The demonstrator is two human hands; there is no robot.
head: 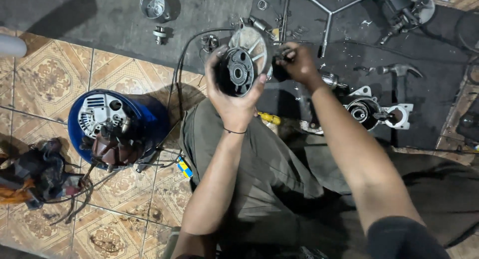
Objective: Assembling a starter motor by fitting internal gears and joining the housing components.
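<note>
My left hand (230, 97) grips a round metal alternator housing (243, 62) with spoked ribs and a dark centre, held up above my knee. My right hand (298, 63) is closed around a small dark part at the housing's right edge; what the part is cannot be made out. Both forearms reach up from the bottom of the view over my grey trousers (259, 174).
A blue bucket (149, 122) at left holds another alternator (102, 114) and a copper winding. On the dark mat lie a cross wrench (327, 12), a hammer (396, 69), a starter housing (371, 112), a small metal cup (152, 3) and loose bolts. A cable bundle (35, 176) lies at far left.
</note>
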